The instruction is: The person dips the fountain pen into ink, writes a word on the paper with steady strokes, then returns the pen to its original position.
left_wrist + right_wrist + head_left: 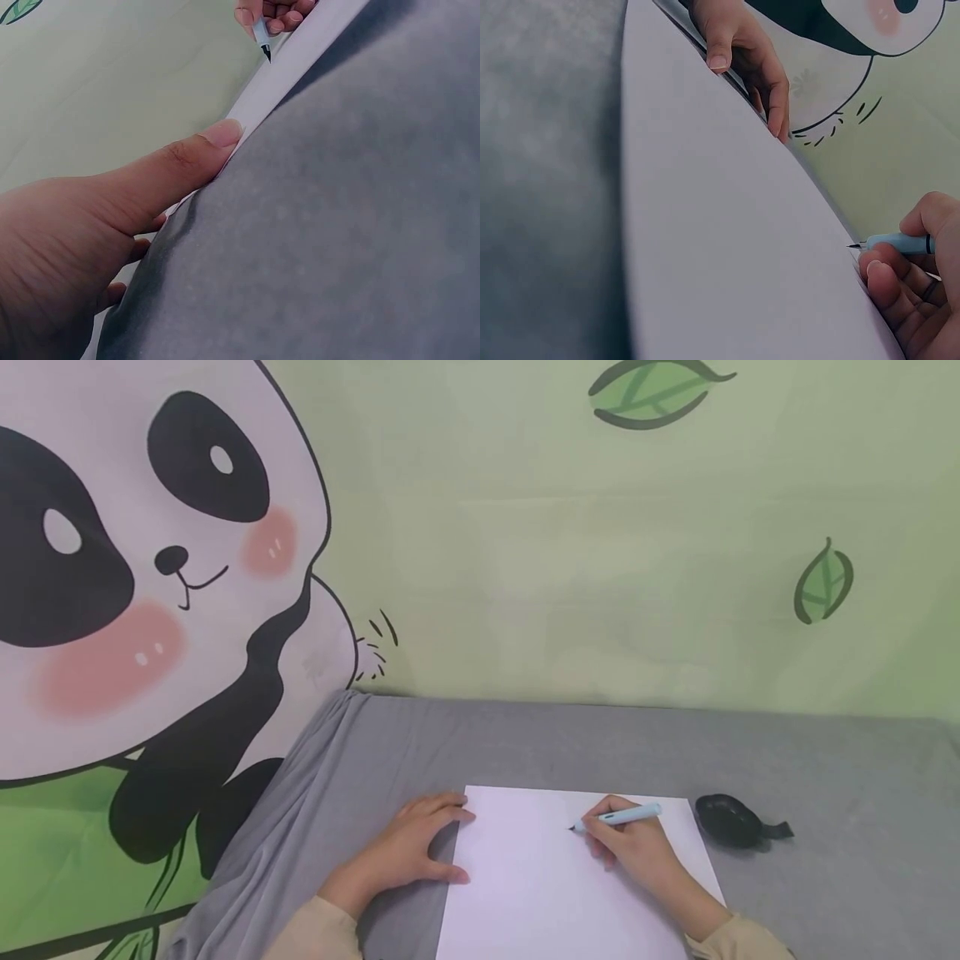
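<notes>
A blank white sheet of paper (pixel 517 877) lies on a grey cloth. At its left edge rests my left hand (pixel 408 847), thumb and fingertips spread and touching the margin; the left wrist view shows the thumb (pixel 180 169) on the edge. Over the upper right part of the sheet, my right hand (pixel 626 843) pinches a light blue fountain pen (pixel 633 814). Its dark nib (pixel 855 246) points left, at or just above the paper; contact cannot be told. No marks show on the sheet.
Just right of the paper sits a small black dish with a short handle (pixel 727 821). Grey cloth (pixel 862 877) covers the table. Behind it stands a pale green backdrop (pixel 525 568) with a printed panda (pixel 217 585) and leaves.
</notes>
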`<state>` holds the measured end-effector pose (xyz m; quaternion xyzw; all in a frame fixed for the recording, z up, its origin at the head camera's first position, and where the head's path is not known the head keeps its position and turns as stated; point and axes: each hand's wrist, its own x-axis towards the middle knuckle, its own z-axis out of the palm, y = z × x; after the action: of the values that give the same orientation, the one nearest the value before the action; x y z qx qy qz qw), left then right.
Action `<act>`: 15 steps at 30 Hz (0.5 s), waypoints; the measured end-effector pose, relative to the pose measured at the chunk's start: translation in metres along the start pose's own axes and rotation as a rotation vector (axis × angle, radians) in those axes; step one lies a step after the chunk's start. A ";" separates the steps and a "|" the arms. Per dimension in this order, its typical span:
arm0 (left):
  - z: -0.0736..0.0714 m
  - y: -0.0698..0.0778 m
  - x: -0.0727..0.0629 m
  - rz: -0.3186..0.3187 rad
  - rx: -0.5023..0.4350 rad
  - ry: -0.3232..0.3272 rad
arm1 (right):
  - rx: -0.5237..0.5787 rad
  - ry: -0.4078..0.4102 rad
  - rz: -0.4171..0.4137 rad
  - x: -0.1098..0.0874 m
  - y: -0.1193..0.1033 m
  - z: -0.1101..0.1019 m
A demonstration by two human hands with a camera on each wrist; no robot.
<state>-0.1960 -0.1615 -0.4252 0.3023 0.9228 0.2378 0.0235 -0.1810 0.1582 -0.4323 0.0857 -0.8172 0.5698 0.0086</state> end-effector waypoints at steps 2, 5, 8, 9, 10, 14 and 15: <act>0.001 -0.001 0.000 0.002 0.004 0.003 | 0.002 0.000 0.001 0.000 -0.001 0.000; 0.001 -0.001 0.000 0.007 0.004 0.007 | 0.002 0.002 -0.001 -0.001 -0.002 -0.001; 0.002 -0.002 0.000 0.010 0.000 0.010 | 0.000 0.006 -0.006 -0.001 -0.003 -0.001; 0.002 -0.002 0.000 0.009 0.002 0.010 | 0.000 0.008 -0.005 -0.002 -0.003 -0.001; 0.002 -0.002 0.000 0.008 0.002 0.010 | -0.001 0.011 -0.004 -0.002 -0.004 -0.002; 0.003 -0.003 0.001 0.003 0.006 0.005 | 0.000 0.021 0.014 -0.003 -0.005 -0.002; 0.003 -0.003 0.001 0.003 0.007 0.004 | 0.002 0.025 0.020 -0.003 -0.005 -0.002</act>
<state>-0.1977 -0.1619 -0.4297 0.3033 0.9232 0.2352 0.0202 -0.1778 0.1583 -0.4275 0.0703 -0.8174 0.5716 0.0133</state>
